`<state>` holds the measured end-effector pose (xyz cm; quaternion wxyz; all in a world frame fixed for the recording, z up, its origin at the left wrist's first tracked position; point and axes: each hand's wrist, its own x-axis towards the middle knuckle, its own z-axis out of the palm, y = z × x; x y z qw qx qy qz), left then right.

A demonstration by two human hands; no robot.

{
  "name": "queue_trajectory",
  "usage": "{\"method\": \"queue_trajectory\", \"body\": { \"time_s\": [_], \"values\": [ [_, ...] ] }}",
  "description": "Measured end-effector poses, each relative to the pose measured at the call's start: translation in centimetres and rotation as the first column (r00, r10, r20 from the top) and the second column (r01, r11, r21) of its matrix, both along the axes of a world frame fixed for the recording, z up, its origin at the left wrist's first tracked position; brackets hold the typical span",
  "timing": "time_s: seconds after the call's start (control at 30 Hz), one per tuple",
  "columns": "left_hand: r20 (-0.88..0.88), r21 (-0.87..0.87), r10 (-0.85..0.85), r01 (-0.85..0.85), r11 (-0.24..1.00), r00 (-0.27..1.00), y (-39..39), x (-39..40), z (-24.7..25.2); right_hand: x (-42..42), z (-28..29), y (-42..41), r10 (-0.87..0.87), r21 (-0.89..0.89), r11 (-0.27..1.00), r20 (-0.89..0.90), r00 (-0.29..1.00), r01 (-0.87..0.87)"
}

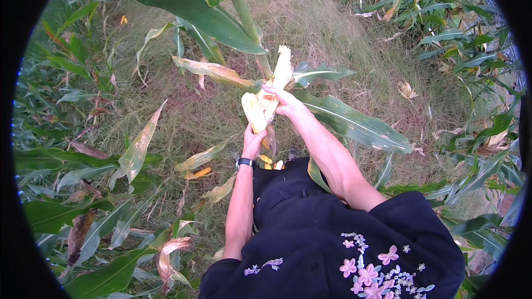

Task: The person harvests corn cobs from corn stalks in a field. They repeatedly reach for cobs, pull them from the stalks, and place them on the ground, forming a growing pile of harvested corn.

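Both hands are on an ear of corn with pale, partly peeled husk (254, 110), beside the green corn stalk (245, 12). My left hand (252, 140) grips the lower end of the husk, and a black-strapped watch (245, 162) is on that wrist. Higher up, my right hand (286, 101) holds the husk close to the stalk, its thumb across the pale leaves. One husk flap (283, 64) stands up above the right hand. A little yellow corn (264, 143) shows beneath my left hand, next to a brown, withered husk tip (270, 139). Most kernels are hidden.
Broad corn leaves (183, 6) hang over the upper left, and another leaf (357, 122) stretches right of my forearm. A yellow cob (201, 172) lies on the grass at left; several more yellow pieces (266, 159) show by my waist. Corn plants (478, 45) line both sides.
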<state>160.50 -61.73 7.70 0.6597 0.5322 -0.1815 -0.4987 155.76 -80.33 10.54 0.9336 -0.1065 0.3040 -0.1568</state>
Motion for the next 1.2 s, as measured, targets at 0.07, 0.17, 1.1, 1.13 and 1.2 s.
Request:
{"method": "queue_trajectory", "body": {
  "time_s": [0.07, 0.17, 1.1, 1.13, 1.2],
  "values": [
    [-0.223, -0.084, 0.035, -0.055, 0.995, 0.974, 0.0, -0.8, 0.2, 0.4, -0.3, -0.6, 0.013, -0.039, 0.999, -0.038, 0.999, -0.014],
    [-0.424, -0.159, 0.155, -0.242, 0.957, 0.892, 0.1, -2.2, 1.0, 1.1, -0.7, -0.5, 0.004, -0.048, 0.999, -0.047, 0.999, -0.006],
    [-0.536, 0.135, 0.683, -0.748, 0.650, 0.496, 13.0, 5.2, 8.4, -2.1, 20.0, 8.9, 0.314, -0.694, -0.315, -0.720, 0.618, -0.648],
    [-0.521, 0.112, 0.665, -0.729, 0.675, 0.535, 12.3, 5.4, 8.7, -0.9, 19.1, 9.8, 0.373, -0.701, -0.281, -0.709, 0.598, -0.655],
    [-0.501, 0.087, 0.630, -0.690, 0.719, 0.594, 11.0, 5.9, 9.3, 1.5, 16.7, 11.3, 0.446, -0.722, -0.201, -0.669, 0.595, -0.662]
  ]
}}
